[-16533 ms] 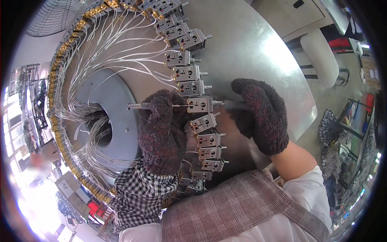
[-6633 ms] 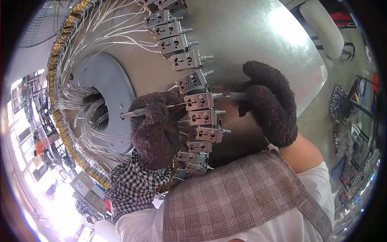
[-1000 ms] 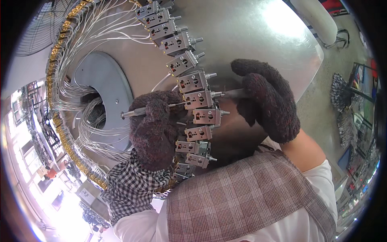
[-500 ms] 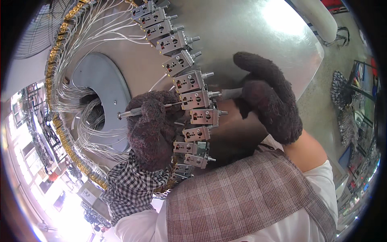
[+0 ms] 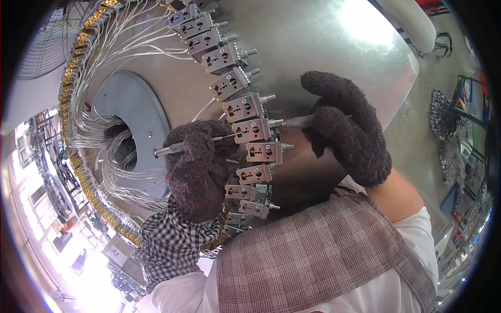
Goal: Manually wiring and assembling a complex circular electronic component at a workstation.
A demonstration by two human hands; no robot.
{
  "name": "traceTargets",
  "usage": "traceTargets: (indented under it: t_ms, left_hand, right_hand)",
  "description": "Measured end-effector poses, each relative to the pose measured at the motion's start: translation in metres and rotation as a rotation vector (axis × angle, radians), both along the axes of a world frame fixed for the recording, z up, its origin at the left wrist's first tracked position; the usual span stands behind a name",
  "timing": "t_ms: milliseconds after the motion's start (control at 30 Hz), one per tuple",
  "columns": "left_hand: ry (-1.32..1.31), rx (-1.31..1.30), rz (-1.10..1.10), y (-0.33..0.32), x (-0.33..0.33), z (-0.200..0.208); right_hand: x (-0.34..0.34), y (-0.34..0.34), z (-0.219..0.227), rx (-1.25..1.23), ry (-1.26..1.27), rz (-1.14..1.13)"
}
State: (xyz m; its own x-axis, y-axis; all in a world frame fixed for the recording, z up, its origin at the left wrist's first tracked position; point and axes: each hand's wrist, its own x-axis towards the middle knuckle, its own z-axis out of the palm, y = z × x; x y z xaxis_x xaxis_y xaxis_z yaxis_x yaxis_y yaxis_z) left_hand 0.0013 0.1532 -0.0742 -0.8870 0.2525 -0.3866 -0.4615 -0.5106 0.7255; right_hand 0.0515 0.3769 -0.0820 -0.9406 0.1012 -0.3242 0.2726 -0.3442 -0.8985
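A round steel machine table [image 5: 323, 47] carries a curved row of grey valve blocks [image 5: 245, 107]. The gloved left hand [image 5: 195, 172] grips a screwdriver [image 5: 172, 150] whose tip meets the block beyond its fingers. The gloved right hand [image 5: 347, 130] closes around a metal rod [image 5: 297, 122] just past its fingertips.

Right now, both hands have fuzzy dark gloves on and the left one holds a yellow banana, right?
Not a banana. The head view shows the left hand in its fuzzy dark glove gripping a thin metal rod. The right hand is gloved too.

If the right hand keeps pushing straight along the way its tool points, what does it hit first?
Probably the small grey metal block in the curved row; the right hand aims its tool tip at that block's right end, though depth is unclear.
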Motion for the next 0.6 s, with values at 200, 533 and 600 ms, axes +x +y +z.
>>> traceTargets:
  t_ms: [200,533,600]
  left_hand:
    - [-0.027,-0.106,-0.059,0.001,-0.003,0.002]
    - [-0.034,-0.068,-0.082,0.003,-0.004,0.003]
    - [-0.041,-0.128,-0.109,0.002,-0.003,0.01]
  right_hand:
    - [-0.008,0.007,0.011,-0.016,-0.218,0.105]
    - [-0.001,-0.001,-0.002,0.007,0.119,-0.02]
    - [-0.005,-0.001,0.006,0.008,-0.1,-0.024]
